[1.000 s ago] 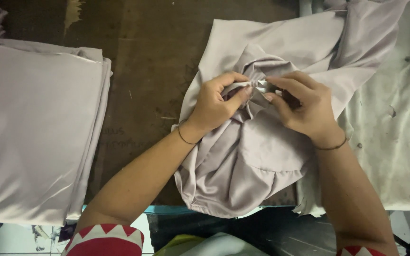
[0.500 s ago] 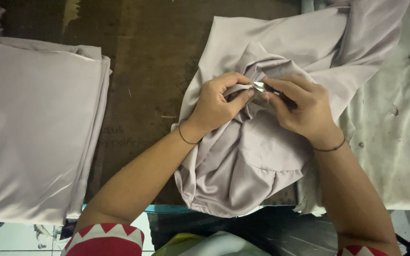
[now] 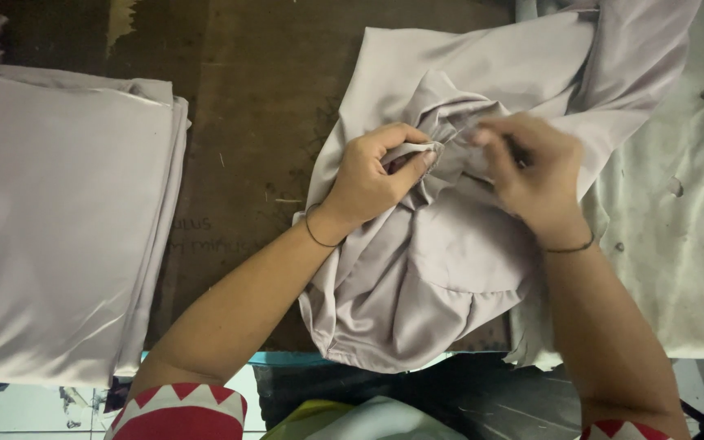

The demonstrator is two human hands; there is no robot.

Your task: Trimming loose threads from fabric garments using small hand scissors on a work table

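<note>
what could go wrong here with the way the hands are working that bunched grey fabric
The left hand pinches a fold of the grey garment right beside the right hand; whatever the blurred right hand holds could nick a finger or the cloth. The garment's lower edge overhangs the brown table, so it may slide off.

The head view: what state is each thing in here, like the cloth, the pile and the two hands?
Left hand: pinching a fold of the cloth.
Right hand: closed on the cloth, blurred.
Grey garment: crumpled, bunched on the table.
Stack of grey fabric: folded flat, untouched.
Wooden table: worn, scratched.
</note>
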